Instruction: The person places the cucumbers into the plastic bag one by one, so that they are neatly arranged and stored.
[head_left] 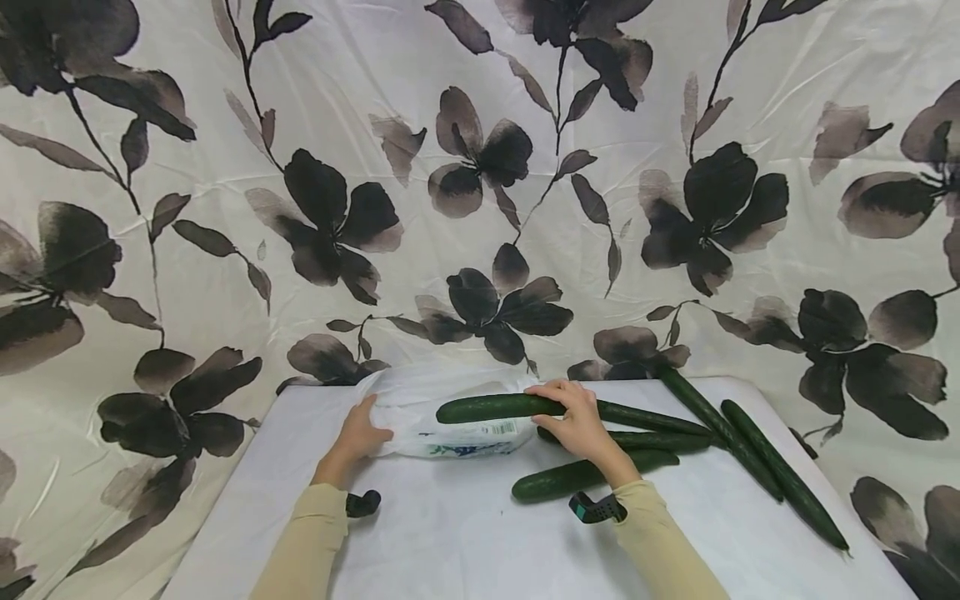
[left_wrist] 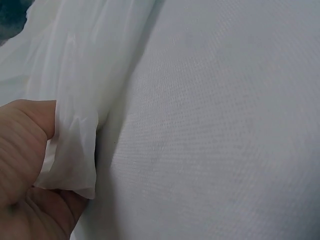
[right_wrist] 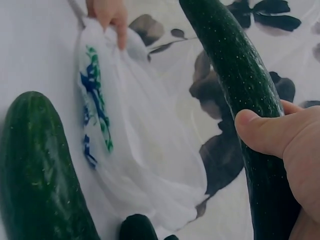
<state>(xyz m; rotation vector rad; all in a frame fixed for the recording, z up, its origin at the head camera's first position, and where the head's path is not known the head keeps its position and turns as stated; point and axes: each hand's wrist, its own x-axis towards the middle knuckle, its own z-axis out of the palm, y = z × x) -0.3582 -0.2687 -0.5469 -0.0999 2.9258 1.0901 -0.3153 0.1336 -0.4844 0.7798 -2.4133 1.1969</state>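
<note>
A dark green cucumber point(head_left: 487, 407) is gripped in the curled fingers of the right hand point(head_left: 583, 425) toward the table's point(head_left: 442, 542) far edge, its rounded end seen over a white plastic bag point(head_left: 401, 423). The bag's left side is pinched between thumb and fingers of the left hand point(head_left: 358, 437). Two more cucumbers point(head_left: 558, 482) are spread near the right wrist; another pair point(head_left: 787, 477) is laid slantwise by the table's right edge.
</note>
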